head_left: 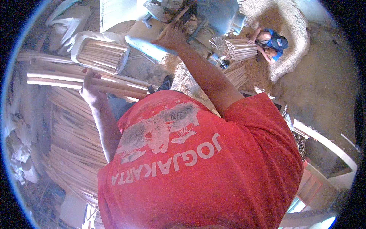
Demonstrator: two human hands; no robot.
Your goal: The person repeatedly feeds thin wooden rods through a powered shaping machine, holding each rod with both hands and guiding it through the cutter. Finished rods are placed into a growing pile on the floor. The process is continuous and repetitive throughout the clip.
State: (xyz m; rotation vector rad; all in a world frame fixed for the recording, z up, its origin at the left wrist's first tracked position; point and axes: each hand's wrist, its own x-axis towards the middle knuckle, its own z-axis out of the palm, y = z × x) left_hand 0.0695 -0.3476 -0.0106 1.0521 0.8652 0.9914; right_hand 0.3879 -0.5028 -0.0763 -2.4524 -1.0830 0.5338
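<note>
My left hand (pixel 90 86) is closed around several long pale wooden sticks (pixel 55 81), which lie across in front of my body at the left. Their right ends reach close to my red shirt. My right arm stretches forward to a blue machine (pixel 217 15). There my right hand (pixel 171 40) is on a narrow wooden strip (pixel 185 12) that runs up and to the right beside the machine. Shade darkens its fingers, and the strip's lower end is hidden by the hand. A pale blue metal edge (pixel 146 49) lies just below that hand.
A white sack (pixel 78 40) full of cut sticks stands ahead at left. Long loose sticks (pixel 72 133) lie piled along my left side. Far right, a co-worker (pixel 272 44) in blue crouches with both hands at a stick bundle (pixel 242 49), beside a heap of shavings (pixel 293 53).
</note>
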